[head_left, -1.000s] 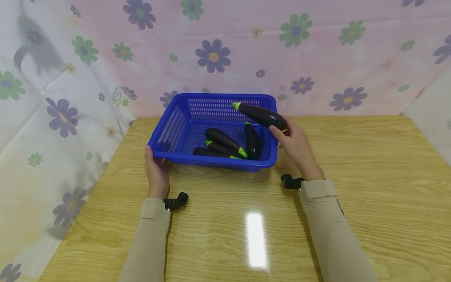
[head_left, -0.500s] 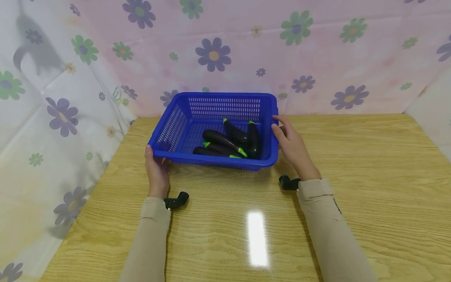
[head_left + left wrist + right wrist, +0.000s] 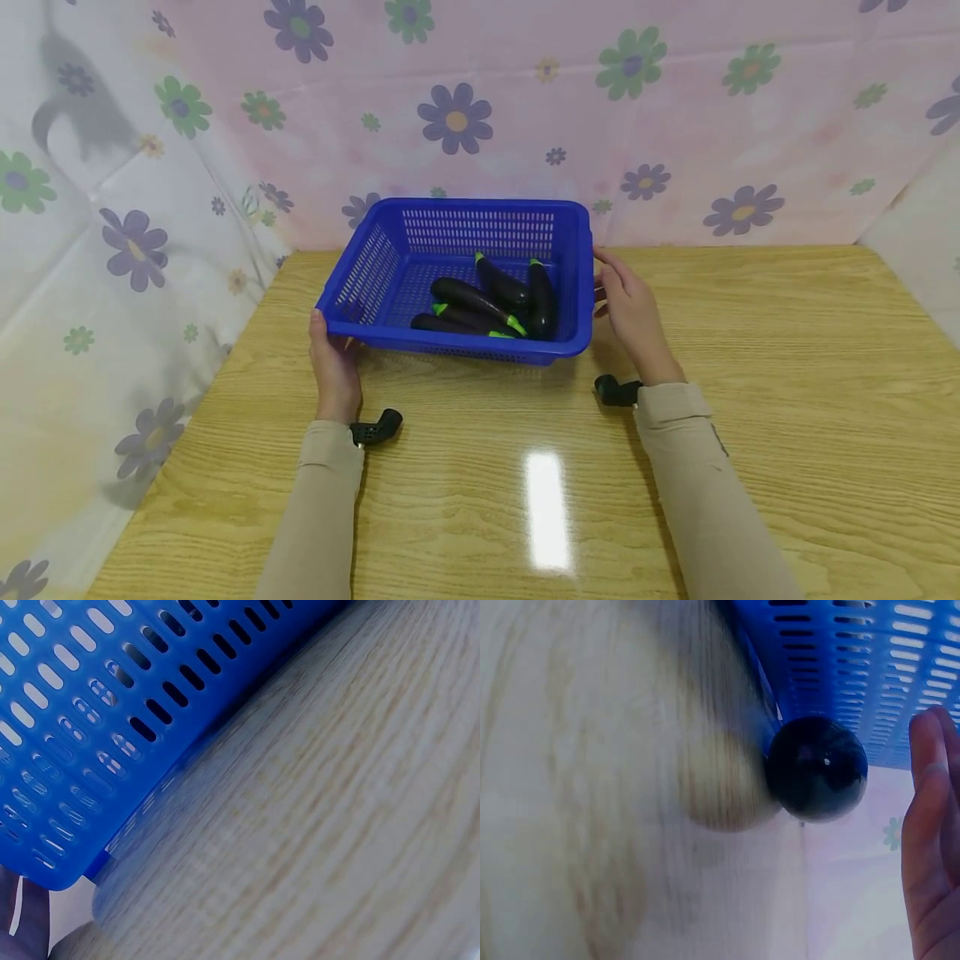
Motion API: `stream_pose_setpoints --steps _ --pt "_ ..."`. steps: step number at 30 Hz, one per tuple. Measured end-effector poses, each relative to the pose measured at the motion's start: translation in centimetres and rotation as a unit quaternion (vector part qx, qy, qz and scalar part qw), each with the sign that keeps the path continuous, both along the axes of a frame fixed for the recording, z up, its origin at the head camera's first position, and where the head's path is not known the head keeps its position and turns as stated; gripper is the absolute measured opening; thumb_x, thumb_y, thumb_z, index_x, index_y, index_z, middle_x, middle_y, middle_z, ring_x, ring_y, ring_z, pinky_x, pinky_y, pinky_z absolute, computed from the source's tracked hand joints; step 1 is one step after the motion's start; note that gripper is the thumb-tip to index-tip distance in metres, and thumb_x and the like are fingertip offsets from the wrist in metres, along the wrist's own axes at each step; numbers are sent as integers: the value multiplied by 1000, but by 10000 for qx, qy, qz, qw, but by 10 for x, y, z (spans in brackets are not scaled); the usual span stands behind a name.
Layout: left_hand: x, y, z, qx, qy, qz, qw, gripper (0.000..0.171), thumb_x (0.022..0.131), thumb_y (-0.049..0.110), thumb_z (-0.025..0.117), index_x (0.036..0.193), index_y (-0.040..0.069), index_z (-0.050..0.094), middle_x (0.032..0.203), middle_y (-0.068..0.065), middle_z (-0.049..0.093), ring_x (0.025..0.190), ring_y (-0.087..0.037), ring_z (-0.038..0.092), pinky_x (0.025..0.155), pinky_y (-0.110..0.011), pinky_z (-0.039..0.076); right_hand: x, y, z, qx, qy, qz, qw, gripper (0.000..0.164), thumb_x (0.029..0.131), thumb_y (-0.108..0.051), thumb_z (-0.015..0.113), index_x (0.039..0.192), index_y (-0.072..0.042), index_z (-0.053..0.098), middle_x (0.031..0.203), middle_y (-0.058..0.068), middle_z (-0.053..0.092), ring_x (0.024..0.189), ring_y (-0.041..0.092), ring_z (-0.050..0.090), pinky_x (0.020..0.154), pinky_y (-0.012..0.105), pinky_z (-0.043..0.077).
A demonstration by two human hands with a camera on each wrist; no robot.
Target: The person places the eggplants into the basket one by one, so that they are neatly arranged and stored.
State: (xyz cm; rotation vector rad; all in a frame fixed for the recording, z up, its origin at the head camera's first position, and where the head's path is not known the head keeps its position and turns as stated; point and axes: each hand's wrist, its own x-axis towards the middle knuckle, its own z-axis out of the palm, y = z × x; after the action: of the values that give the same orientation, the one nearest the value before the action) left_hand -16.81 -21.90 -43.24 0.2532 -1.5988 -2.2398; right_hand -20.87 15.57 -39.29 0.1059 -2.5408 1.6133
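Note:
In the head view a blue plastic basket (image 3: 450, 343) with slotted walls stands on the table, its near left corner gripped by my left hand (image 3: 335, 371), thumb on the rim and fingers below. Several dark eggplants (image 3: 543, 300) with green stem ends lie in its right half. My right hand (image 3: 633, 321) is just outside the right wall, holding nothing, fingers relaxed. In the right wrist view the fingers (image 3: 930, 817) are beside a dark, glossy rounded thing (image 3: 817, 769), like an eggplant's end, sitting on the table against the basket; the right hand hides it in the head view.
The wooden table (image 3: 787, 375) stretches to both sides and toward me. Behind the basket hangs a flowered pink cloth (image 3: 517, 100), with a pale flowered cloth (image 3: 82, 317) at the left. A dark wrist camera (image 3: 618, 390) sticks out from the right cuff.
My right hand has let go of an eggplant, which now lies among the others in the basket. The hand then moved off the right rim to outside the wall. My left hand stayed put.

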Motion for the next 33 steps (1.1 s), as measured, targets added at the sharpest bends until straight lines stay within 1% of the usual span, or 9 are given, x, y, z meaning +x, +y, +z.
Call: stream_pose_setpoints --steps 4,7,11,16,20,23,28,30,33 --pt "-1 0 0 68 27 0 10000 52 92 56 37 130 23 49 133 -6 49 124 -19 44 108 -40 29 -1 6 -2 118 40 -189 9997 37 98 -25 36 129 -13 52 101 13 62 81 17 61 68 38 54" --pt "-1 0 0 91 40 2 10000 52 92 55 37 130 23 50 133 -6 49 123 -20 44 107 -40 29 -2 9 -4 448 11 -342 9984 37 96 -27 41 126 -10 54 111 13 60 94 23 59 79 40 50" --pt "0 0 0 40 20 15 10000 52 92 56 36 130 23 50 133 -6 49 123 -19 44 108 -40 29 -2 11 -6 811 -63 -337 9961 45 93 -36 46 127 -9 53 128 16 49 112 31 51 90 48 41" --pt "0 0 0 49 5 33 10000 52 92 56 37 130 23 49 133 -6 49 124 -19 44 108 -40 29 -4 10 -8 1055 -504 114 9931 55 92 -41 45 138 -12 41 143 17 30 127 34 37 101 53 32" --pt "0 1 0 81 1 48 10000 51 92 55 37 131 23 48 133 -5 49 124 -19 44 107 -40 29 -6 9 -13 1481 -649 661 9846 53 95 -26 40 143 -7 30 149 21 19 134 39 23 107 56 23" --pt "0 2 0 43 -8 63 10000 51 92 55 36 130 23 49 133 -5 50 124 -19 45 107 -40 29 -8 8 -16 1563 -557 1028 9808 49 94 -14 38 141 -1 32 148 26 15 135 43 17 107 57 21" --pt "0 2 0 -83 -6 46 10000 51 92 56 36 131 25 48 133 -4 49 124 -18 44 107 -41 29 -11 7 -23 1437 -221 1428 9790 43 94 -13 42 133 3 43 144 30 22 135 42 19 108 55 21" --pt "0 1 0 -82 8 20 10000 51 92 57 36 131 26 48 134 -4 49 124 -18 44 107 -41 29 -12 7 -25 1432 -157 1478 9785 42 94 -15 45 132 1 45 142 29 27 134 41 20 109 54 19" --pt "0 1 -1 -36 16 9 10000 52 92 57 36 131 25 48 134 -4 49 124 -18 44 107 -40 29 -13 7 -26 1432 -109 1480 9785 40 93 -14 47 130 0 47 138 27 34 131 40 26 107 54 23"
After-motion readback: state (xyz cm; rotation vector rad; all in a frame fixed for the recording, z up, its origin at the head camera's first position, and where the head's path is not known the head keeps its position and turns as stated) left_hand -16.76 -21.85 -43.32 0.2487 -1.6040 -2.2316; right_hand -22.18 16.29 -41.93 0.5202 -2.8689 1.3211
